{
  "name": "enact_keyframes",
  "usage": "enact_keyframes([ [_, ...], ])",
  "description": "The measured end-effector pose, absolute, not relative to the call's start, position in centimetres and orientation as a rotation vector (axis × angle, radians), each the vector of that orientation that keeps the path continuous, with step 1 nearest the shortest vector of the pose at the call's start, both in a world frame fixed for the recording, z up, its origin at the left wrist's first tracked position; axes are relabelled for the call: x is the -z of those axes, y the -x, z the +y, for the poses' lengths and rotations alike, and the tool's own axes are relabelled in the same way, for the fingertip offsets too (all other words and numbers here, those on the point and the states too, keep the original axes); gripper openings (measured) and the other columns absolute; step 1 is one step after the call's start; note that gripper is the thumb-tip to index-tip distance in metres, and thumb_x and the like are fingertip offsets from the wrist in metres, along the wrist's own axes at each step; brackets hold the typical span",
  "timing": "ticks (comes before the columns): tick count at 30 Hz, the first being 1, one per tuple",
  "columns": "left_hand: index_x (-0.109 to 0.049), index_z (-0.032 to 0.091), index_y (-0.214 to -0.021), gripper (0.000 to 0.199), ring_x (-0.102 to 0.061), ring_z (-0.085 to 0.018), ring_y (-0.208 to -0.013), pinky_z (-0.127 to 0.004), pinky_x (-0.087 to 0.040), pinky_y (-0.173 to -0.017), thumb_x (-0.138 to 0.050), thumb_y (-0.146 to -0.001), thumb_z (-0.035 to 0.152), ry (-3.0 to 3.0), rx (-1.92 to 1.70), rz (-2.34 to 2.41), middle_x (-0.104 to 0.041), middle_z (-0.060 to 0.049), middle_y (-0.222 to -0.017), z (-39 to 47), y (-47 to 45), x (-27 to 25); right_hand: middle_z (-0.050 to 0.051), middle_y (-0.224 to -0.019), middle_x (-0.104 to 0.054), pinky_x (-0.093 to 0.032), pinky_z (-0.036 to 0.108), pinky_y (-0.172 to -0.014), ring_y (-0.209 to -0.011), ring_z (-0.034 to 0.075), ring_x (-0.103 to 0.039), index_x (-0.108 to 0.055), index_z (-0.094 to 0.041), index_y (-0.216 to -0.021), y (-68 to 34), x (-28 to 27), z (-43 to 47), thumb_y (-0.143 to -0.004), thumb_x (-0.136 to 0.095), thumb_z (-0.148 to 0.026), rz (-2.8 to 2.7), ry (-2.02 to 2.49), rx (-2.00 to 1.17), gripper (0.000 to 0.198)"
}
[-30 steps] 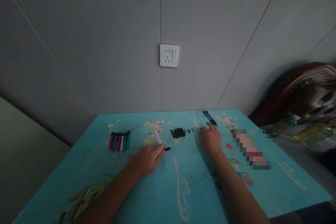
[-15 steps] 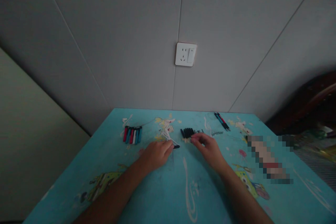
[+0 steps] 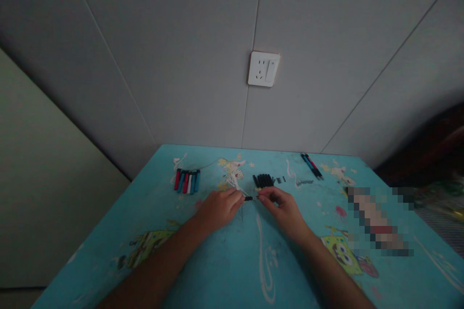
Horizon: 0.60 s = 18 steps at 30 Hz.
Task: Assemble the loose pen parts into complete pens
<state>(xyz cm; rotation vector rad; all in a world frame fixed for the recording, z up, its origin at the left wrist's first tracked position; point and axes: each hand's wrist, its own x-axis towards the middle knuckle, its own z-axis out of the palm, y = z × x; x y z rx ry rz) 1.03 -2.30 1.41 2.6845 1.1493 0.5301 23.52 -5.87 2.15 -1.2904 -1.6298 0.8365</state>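
Working Two-Handed: General Layout

Grey wall (image 3: 181, 67) stands at the rear and carries a white socket plate (image 3: 264, 69). Desk (image 3: 232, 265), blue with printed cartoon figures, carries all loose parts. At its right side lies a pixelated item (image 3: 377, 222), long and set at a slant.

Left hand (image 3: 222, 205): closed, thumb and fingers pinching a black sleeve. Right hand (image 3: 284, 210): fingertips drawn together on a small light-coloured piece, facing the left hand across a narrow gap.

Pen barrels (image 3: 187, 181), red, blue and white with black tops, lie in a row beyond and to the left of the left hand. Their contents, if any, cannot be determined at this size. Pens (image 3: 311, 166) lie side by side at the far right. Black tubes (image 3: 263, 181) form a row just beyond the right hand. White rods (image 3: 235, 182) lie just beyond the left hand. Small dark parts (image 3: 305, 182) lie right of the tubes.

Black sleeve (image 3: 248, 198): projects right from the left fingertips, approximately horizontal. Light-coloured piece (image 3: 256, 197): at the sleeve's right end; contact cannot be confirmed.
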Motion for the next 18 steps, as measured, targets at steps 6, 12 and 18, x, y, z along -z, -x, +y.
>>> enact_keyframes([
  [6, -0.052, 0.021, -0.12, 0.034, -0.065, -0.021, -0.093, -0.031, -0.049, -0.079, -0.044, -0.096, 0.044, -2.602, -0.603, 1.166, -0.068, -0.006, -0.105, -2.17, -1.06, -1.22, 0.005, -0.092, -0.071, -0.05, 0.032, -0.077, -0.083, 0.019, -0.064, -0.067, -0.02, -0.1, -23.45, -2.12, -5.94, -0.089, -0.058, -0.04, -1.631, 1.282, -0.858, 0.024],
  [12, -0.06, 0.023, -0.104, 0.029, -0.065, -0.018, -0.086, -0.029, -0.049, -0.078, -0.033, -0.101, 0.033, -2.703, -0.54, 1.131, -0.067, -0.005, -0.094, -2.37, -1.14, -1.54, 0.004, -0.09, -0.07, -0.05, 0.031, -0.077, -0.081, 0.018, -0.063, -0.068, -0.02, -0.097, -23.33, -1.96, -5.96, -0.089, -0.059, -0.038, -1.633, 1.274, -0.844, 0.022],
  [18, -0.052, 0.021, -0.119, 0.032, -0.065, -0.02, -0.093, -0.03, -0.05, -0.08, -0.046, -0.096, 0.042, -2.661, -0.656, 1.084, -0.067, -0.006, -0.105, -2.14, -0.95, -0.87, 0.003, -0.085, -0.068, -0.048, 0.028, -0.072, -0.076, 0.016, -0.06, -0.068, -0.019, -0.096, -23.21, -2.03, -5.95, -0.089, -0.059, -0.036, -1.672, 1.279, -0.847, 0.02],
])
